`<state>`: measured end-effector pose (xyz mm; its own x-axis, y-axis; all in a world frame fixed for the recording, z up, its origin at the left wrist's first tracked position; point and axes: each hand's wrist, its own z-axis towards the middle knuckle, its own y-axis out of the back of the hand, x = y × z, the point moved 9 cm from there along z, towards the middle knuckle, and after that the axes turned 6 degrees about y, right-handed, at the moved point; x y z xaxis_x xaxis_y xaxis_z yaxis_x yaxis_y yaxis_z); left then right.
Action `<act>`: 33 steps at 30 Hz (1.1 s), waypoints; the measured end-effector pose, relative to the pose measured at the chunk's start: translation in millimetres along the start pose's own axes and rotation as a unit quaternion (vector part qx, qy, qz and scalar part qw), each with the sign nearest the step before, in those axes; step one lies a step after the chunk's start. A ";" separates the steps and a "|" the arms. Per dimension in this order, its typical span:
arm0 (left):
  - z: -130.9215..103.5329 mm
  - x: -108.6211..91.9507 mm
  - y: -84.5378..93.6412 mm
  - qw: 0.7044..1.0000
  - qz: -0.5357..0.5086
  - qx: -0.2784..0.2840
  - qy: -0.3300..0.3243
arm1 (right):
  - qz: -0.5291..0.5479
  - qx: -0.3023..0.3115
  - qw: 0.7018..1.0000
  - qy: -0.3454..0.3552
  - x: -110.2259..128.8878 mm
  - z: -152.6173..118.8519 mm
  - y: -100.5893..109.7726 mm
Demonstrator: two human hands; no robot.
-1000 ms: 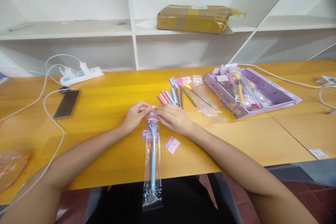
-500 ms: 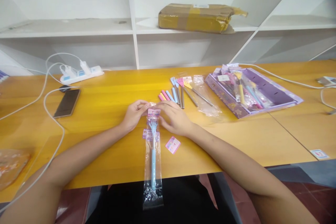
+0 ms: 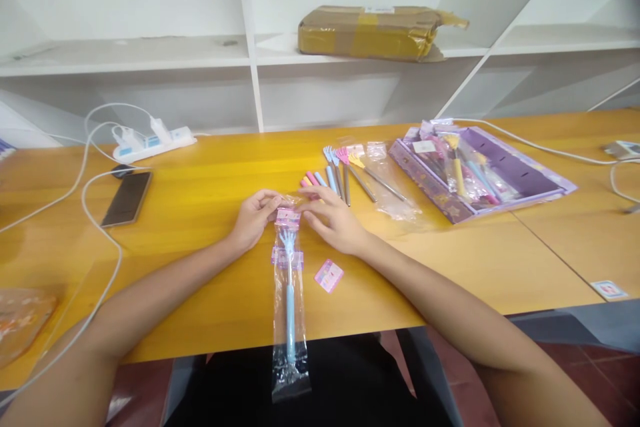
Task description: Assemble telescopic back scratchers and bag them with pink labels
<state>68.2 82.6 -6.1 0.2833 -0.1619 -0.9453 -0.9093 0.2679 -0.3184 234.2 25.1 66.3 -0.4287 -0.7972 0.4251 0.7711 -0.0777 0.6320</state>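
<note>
A clear plastic bag holding a light blue hand-shaped back scratcher lies toward me, its lower end past the table's front edge. My left hand pinches the bag's top edge, above a pink header card. At the right side of that top edge is my right hand, its fingers spread and the thumb apart. Another card lies flat to the right of the bag. Beyond my right hand are unbagged scratchers with blue, pink and yellow heads, beside several coloured handles.
On the right, a purple box holds bagged scratchers; empty clear bags lie beside it. A phone, power strip and loose white cables are on the left. A taped carton rests on the shelf behind.
My right hand's fingers have spread and drawn slightly away from the bag's top. The bag's upper part has shifted a little to the left.
</note>
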 end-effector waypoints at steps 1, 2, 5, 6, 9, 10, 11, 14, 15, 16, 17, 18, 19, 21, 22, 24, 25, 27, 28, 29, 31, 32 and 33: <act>0.0 -0.5 -0.7 1.000 -0.004 0.003 0.000 | 0.035 0.005 0.999 -0.011 -3.6 0.1 -2.0; -0.2 -1.0 -1.6 1.000 -0.007 0.007 0.000 | 0.066 0.007 0.998 -0.021 -6.9 0.4 -3.6; -1.4 -2.6 -6.1 1.000 -0.005 0.027 -0.003 | 0.116 -0.004 0.992 -0.048 -14.7 1.5 -2.8; -2.0 -2.9 -7.8 0.999 0.009 0.033 -0.005 | 0.117 -0.013 0.991 -0.057 -16.8 1.6 -0.7; -3.5 -0.8 -13.2 0.995 0.087 0.049 -0.008 | 0.109 -0.052 0.990 -0.073 -20.1 1.1 8.8; -3.8 0.8 -15.0 0.992 0.112 0.055 -0.006 | 0.106 -0.065 0.989 -0.074 -20.0 0.8 12.3; -4.0 2.5 -16.2 0.990 0.131 0.060 -0.004 | 0.105 -0.075 0.989 -0.071 -19.0 0.8 15.2; -4.2 4.9 -16.7 0.986 0.157 0.064 0.000 | 0.098 -0.065 0.992 -0.039 -10.2 3.0 17.9; -4.2 4.9 -16.4 0.985 0.161 0.064 -0.001 | 0.090 -0.049 0.995 -0.019 -5.2 4.2 16.8; -4.3 4.7 -16.3 0.985 0.162 0.066 -0.001 | 0.077 -0.030 0.997 0.003 0.3 5.3 15.1; -4.5 4.6 -16.5 0.984 0.161 0.070 0.000 | 0.061 -0.012 0.998 0.026 5.7 6.1 13.4; -4.8 4.5 -16.9 0.984 0.159 0.074 0.001 | 0.045 0.001 0.998 0.046 10.3 6.5 12.3; -5.1 4.3 -17.3 0.985 0.157 0.077 0.003 | 0.031 0.008 0.998 0.062 14.0 6.6 11.9; -5.5 3.6 -17.9 0.985 0.154 0.080 0.003 | 0.014 0.011 0.997 0.080 18.0 6.5 12.5; -5.7 3.2 -18.3 0.985 0.152 0.082 0.002 | 0.010 0.011 0.996 0.084 18.8 6.4 12.8; -6.0 2.7 -19.1 0.985 0.148 0.087 -0.001 | 0.004 0.019 0.996 0.085 18.9 6.0 11.6; -6.0 2.7 -19.3 0.985 0.145 0.090 -0.002 | 0.001 0.024 0.996 0.084 18.6 5.7 10.5; -5.5 3.3 -18.9 0.986 0.139 0.094 -0.002 | -0.002 0.032 0.996 0.086 18.5 5.0 8.4; -5.1 3.6 -18.0 0.986 0.137 0.093 -0.002 | -0.003 0.036 0.995 0.089 18.8 4.5 7.3; -4.6 3.8 -16.8 0.987 0.135 0.089 -0.002 | -0.003 0.038 0.995 0.094 19.3 3.8 6.4; -3.6 4.3 -14.4 0.987 0.138 0.080 -0.001 | -0.009 0.042 0.994 0.103 20.6 2.5 4.2; -3.2 4.5 -13.3 0.987 0.141 0.075 0.000 | -0.018 0.042 0.993 0.106 20.9 1.8 3.3; -2.9 4.6 -12.4 0.987 0.144 0.070 -0.001 | -0.029 0.040 0.993 0.107 21.1 1.4 2.8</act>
<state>79.9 75.8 -6.3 0.0197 -0.0586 -0.9981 -0.9015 0.4306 -0.0431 226.6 8.9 77.9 -0.3543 -0.9028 0.2436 0.7039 -0.0860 0.7051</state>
